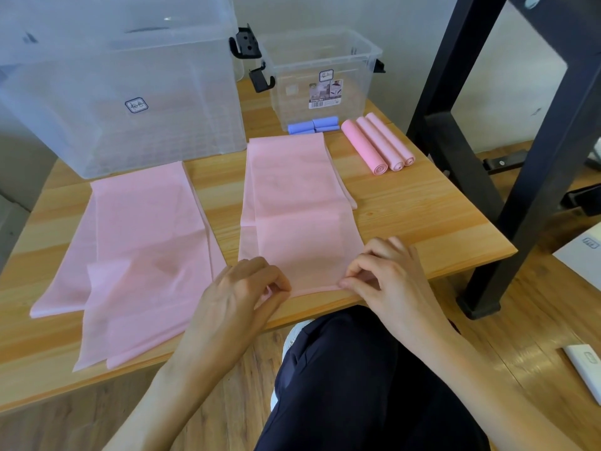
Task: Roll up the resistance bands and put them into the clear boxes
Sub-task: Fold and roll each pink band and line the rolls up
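Both hands (312, 288) pinching pink band (299, 203) edge

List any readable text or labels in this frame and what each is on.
"Storage Box", only just legible: printed sticker on the small clear box.
Square stamp label above that sticker: too blurred to read.
Square stamp label on the large clear box: unreadable.
Mark on the white box at right: unreadable.

You can just read "Storage Box" on the small clear box's (322, 83) label (325, 94), its other print and the large clear box's (130, 92) square sticker (136, 105) too blurred.
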Demonstrator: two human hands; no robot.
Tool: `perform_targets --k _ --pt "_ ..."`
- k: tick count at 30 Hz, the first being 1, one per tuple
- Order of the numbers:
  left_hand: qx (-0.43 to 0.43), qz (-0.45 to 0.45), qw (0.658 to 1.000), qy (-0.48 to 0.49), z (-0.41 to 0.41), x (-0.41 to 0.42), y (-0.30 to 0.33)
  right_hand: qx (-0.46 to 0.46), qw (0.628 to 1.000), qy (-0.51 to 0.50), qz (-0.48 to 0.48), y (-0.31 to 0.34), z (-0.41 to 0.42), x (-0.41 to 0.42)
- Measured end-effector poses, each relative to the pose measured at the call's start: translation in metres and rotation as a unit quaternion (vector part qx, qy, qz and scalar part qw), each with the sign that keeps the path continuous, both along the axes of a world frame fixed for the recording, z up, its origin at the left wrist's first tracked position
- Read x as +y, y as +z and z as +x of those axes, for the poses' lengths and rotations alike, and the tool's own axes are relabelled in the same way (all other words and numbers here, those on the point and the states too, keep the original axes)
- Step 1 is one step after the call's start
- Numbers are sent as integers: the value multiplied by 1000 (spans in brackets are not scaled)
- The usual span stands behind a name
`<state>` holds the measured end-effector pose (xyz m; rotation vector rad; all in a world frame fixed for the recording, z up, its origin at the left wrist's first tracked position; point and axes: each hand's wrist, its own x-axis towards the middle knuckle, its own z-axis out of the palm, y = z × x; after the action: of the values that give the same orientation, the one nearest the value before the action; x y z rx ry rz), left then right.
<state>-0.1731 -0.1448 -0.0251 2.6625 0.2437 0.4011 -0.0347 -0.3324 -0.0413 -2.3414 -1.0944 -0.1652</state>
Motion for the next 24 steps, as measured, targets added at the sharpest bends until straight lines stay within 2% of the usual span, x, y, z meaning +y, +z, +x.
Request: perform_targets --k 3,6,10,20,24 --pt "-21 22 1000 3 -5 -6 -6 -1 999 18 31 -7 -1 -6" --pt "-31 -14 999 12 -10 -8 -11 6 997 34 66 -13 -1 -12" --pt "-26 -56 997 37 -6 -7 -11 58 992 25 105 -13 -2 -11" --pt "54 -112 992 20 -2 5 0 74 993 55 -76 10 4 -9" --pt "83 -114 989 40 3 5 8 81 990 15 -111 20 5 -3"
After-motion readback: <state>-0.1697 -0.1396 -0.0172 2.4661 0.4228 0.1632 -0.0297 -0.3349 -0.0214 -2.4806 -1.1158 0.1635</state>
